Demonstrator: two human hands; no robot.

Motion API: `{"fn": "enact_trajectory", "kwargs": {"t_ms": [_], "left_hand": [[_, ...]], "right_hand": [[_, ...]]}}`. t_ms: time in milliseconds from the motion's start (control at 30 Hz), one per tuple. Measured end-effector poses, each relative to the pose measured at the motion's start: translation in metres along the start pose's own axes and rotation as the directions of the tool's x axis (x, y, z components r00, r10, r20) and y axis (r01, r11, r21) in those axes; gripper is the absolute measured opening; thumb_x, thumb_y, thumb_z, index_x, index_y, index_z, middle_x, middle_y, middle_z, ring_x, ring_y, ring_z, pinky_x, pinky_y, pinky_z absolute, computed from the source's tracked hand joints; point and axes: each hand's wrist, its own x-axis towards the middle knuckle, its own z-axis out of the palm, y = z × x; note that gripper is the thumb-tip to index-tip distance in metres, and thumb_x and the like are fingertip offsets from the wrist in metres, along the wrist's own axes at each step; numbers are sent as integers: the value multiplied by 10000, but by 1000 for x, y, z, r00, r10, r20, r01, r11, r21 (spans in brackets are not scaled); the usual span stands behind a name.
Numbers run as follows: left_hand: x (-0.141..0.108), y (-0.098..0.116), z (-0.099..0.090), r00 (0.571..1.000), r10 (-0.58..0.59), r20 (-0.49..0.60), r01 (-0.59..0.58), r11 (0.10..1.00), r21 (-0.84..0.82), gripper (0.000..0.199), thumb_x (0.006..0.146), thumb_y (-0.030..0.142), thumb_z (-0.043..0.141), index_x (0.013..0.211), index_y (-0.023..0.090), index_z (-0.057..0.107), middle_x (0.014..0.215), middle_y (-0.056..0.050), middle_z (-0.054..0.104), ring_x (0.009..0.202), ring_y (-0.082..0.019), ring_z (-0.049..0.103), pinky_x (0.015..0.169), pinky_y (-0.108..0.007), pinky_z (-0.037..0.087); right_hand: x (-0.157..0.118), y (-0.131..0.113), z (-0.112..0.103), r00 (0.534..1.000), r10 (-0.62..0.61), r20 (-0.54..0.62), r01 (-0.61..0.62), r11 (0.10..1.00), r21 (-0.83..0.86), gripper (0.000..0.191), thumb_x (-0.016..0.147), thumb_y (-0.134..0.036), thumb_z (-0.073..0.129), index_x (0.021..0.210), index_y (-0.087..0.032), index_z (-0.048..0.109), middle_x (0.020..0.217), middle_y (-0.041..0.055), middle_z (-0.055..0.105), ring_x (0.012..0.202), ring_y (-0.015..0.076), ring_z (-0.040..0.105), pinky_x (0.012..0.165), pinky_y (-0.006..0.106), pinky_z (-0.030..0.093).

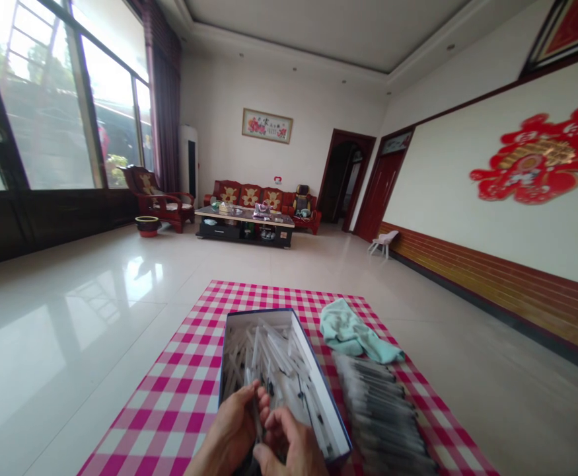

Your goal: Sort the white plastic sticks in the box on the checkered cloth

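The left hand (236, 423) has its thumb and fingers closed on a slim clear tube (257, 423), which stands slanted between the two hands, its upper end pointing away over the open box. The right hand (291, 439) is just beside that grip, on its right, with fingers curled in near the lower end of the tube; whether it pinches anything cannot be told, as its fingertips are partly hidden. Beneath and just beyond the grip, the box (315, 373), white inside with a dark blue edge, holds a loose jumble of clear and whitish tubes (276, 350) with a few dark pieces among them. To the right of the grip, outside the box, lies a row of slender dark-and-clear sticks (388, 416), blurred. Beyond that row and touching its far end is a crumpled pale green cloth (353, 330). A pink-and-white checked tablecloth (170, 396) spreads under all of these. Well past the grip, across the shiny floor (180, 277), stand a low table (219, 231) and, behind it, a red wooden sofa (234, 193). Ahead and to the left is a matching armchair (170, 206).
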Motion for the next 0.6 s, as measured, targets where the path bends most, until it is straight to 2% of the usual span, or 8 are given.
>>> {"fn": "enact_trajectory", "kwargs": {"t_ms": [100,200,333,433,600], "left_hand": [[-2,1,0,999,21,-44,-19,999,34,105,906,47,422,897,119,497,647,-62,659,552,-150,669,505,-232,518],[-7,2,0,1000,6,-22,-4,995,99,74,893,80,481,945,117,517,712,-93,686,588,-174,682,517,-259,535],[-14,3,-3,998,-15,61,2,977,211,107,851,143,591,951,141,553,581,-1,628,474,-123,622,419,-194,486],[-17,4,-3,995,-25,96,1,971,239,89,806,134,643,860,129,573,575,1,621,476,-114,620,408,-178,482],[-22,11,3,984,24,177,-68,967,245,130,735,166,702,823,126,614,651,-28,658,548,-119,635,474,-184,492]], "right_hand": [[-1,3,5,997,-47,-54,46,999,-30,121,631,-128,576,712,-213,543,614,-14,622,554,142,580,549,201,437],[-3,9,6,982,-63,-177,66,998,11,18,698,-204,580,714,-212,583,607,2,638,545,150,589,551,205,452],[-8,20,-1,957,-2,-289,43,990,134,205,743,-400,596,763,-200,638,599,14,641,536,157,583,522,204,458],[-8,22,-17,944,54,-325,22,974,224,325,750,-501,589,786,-185,658,603,22,641,559,162,584,528,206,464],[-1,0,-63,965,85,-250,-28,975,220,317,781,-475,588,848,-174,661,650,14,625,573,141,543,523,207,425]]}}
